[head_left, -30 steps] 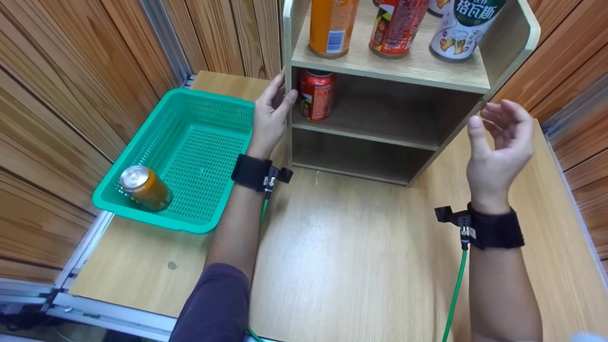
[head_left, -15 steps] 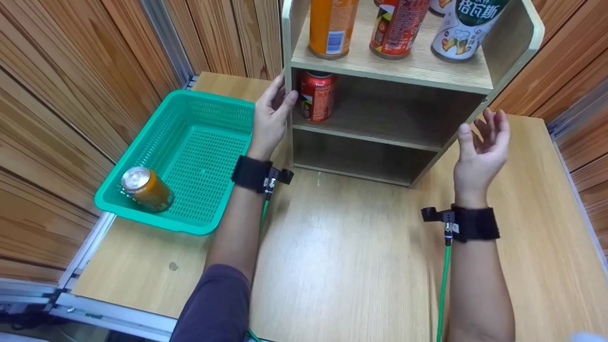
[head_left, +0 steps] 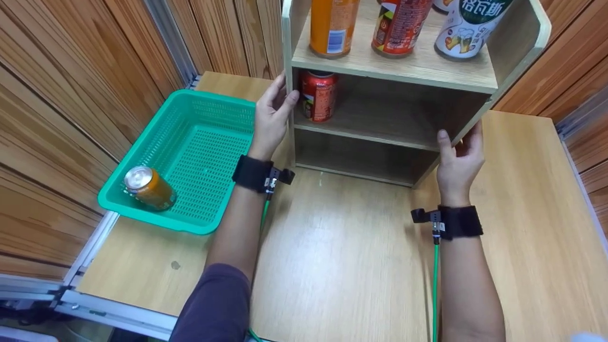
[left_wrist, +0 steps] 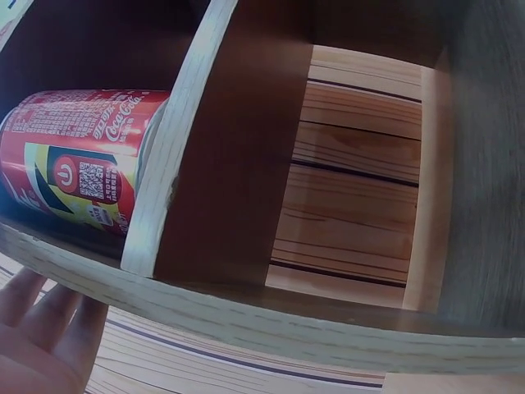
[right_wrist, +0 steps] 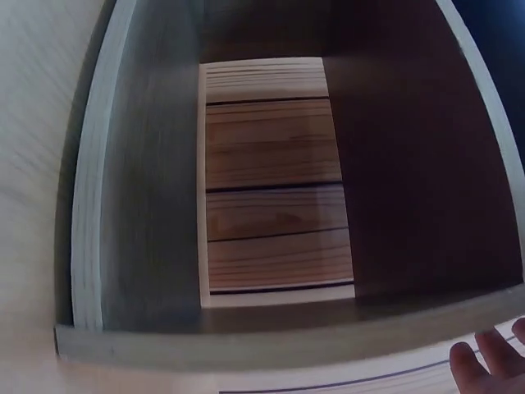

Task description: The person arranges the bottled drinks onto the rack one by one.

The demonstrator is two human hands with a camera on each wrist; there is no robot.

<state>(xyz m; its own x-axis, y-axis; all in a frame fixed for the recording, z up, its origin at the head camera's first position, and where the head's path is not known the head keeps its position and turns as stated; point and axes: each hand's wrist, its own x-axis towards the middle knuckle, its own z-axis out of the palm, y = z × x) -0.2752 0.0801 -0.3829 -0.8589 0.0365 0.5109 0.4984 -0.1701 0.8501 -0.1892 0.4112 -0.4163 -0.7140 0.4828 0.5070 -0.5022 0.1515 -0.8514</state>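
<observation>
A small wooden shelf unit (head_left: 370,135) stands on the table. My left hand (head_left: 270,118) holds its left side panel, thumb at the front edge and fingers along the outer face; in the left wrist view those fingers (left_wrist: 49,328) lie outside the panel. On the opposite side, my right hand (head_left: 460,161) grips the right panel's front edge, its thumb in front and its fingers partly hidden behind. A red Coca-Cola can (head_left: 319,96) sits at the left end of the middle compartment. On top are an orange can (head_left: 333,28), a red can (head_left: 400,27) and a white-and-green can (head_left: 468,31).
Left of the shelf unit, a green plastic basket (head_left: 213,223) rests on the table (head_left: 351,266), with an orange can (head_left: 152,190) tilted inside. Wood-plank walls (head_left: 71,80) close in behind and at the sides. Green cables (head_left: 435,285) run from both wrist cameras.
My right hand has moved left from beside the shelf unit, its fingers going from raised in the air to the right panel. My left hand has stayed on the left panel.
</observation>
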